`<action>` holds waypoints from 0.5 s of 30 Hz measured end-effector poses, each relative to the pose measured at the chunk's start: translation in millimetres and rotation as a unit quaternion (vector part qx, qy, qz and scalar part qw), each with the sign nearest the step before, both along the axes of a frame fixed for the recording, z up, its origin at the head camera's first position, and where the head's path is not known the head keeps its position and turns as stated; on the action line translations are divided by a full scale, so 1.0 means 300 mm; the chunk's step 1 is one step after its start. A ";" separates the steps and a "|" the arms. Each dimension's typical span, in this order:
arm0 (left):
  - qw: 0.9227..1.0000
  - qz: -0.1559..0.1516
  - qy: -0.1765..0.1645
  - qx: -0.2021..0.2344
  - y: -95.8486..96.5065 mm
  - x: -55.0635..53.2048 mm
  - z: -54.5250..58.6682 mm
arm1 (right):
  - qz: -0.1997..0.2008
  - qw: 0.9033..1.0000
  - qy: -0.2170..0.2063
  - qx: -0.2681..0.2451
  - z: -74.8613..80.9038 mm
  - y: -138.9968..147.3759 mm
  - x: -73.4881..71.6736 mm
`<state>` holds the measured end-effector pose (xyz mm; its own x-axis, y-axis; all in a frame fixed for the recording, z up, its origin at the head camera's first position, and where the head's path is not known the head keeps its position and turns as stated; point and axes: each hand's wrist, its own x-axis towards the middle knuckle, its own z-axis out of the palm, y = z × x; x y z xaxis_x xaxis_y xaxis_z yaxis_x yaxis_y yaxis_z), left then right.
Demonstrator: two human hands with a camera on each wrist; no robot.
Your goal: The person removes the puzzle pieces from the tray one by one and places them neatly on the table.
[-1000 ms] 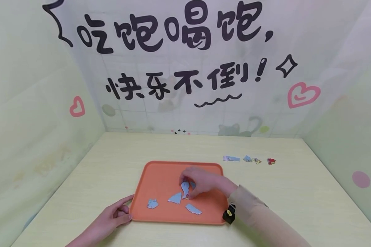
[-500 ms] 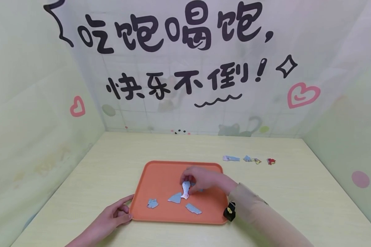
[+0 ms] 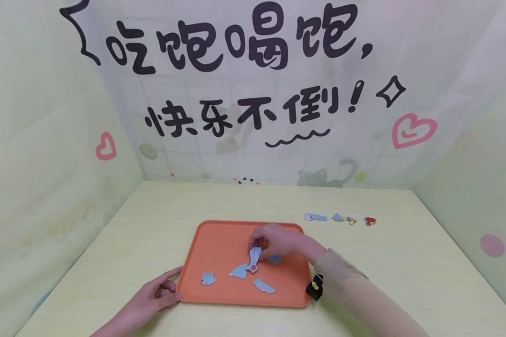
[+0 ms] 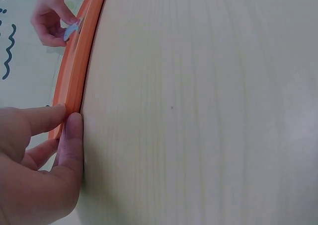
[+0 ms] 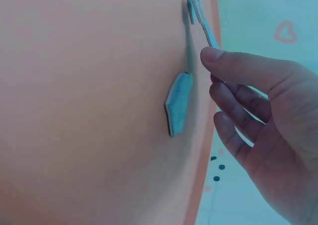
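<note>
In the head view my right hand is over an orange tray, pinching a light blue puzzle piece between thumb and fingers. The lower end of that piece overlaps a triangular blue puzzle piece on the tray. Below my right palm lies another blue puzzle piece, which the right wrist view shows flat on the tray. My left hand grips the tray's front left edge; in the left wrist view its fingers pinch the rim.
A small jagged puzzle piece lies at the tray's left, and a strip-shaped piece near its front. Beyond the tray, on the table, a row holds a long piece, joined pieces and a red piece.
My right hand has shifted slightly right and turned the held puzzle piece, so it slants the other way. The blue piece under the palm shows more. My left hand stays on the rim.
</note>
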<state>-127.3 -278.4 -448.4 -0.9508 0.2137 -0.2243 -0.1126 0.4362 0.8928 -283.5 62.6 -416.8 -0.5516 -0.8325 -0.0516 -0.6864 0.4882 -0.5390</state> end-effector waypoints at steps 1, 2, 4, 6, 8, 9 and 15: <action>1.000 -0.001 0.001 0.001 0.000 0.000 0.000 | -0.005 1.000 0.001 -0.003 0.005 0.004 0.000; 1.000 -0.001 0.001 0.002 0.000 0.000 -0.001 | -0.009 1.000 0.004 -0.006 0.011 0.009 0.000; 1.000 -0.002 0.002 0.002 0.001 -0.001 0.000 | -0.018 1.000 0.011 -0.012 0.023 0.017 0.001; 1.000 -0.001 0.000 0.002 0.002 0.000 0.000 | -0.032 0.999 0.018 -0.016 0.034 0.026 0.003; 1.000 0.001 -0.003 0.001 0.003 0.000 0.000 | -0.046 0.998 0.026 -0.021 0.044 0.034 0.006; 1.000 0.002 -0.005 0.000 0.003 0.000 0.000 | -0.054 0.998 0.027 -0.025 0.048 0.038 0.007; 1.000 0.008 -0.005 -0.007 0.005 -0.002 -0.003 | -0.095 0.993 0.032 -0.062 0.066 0.071 0.014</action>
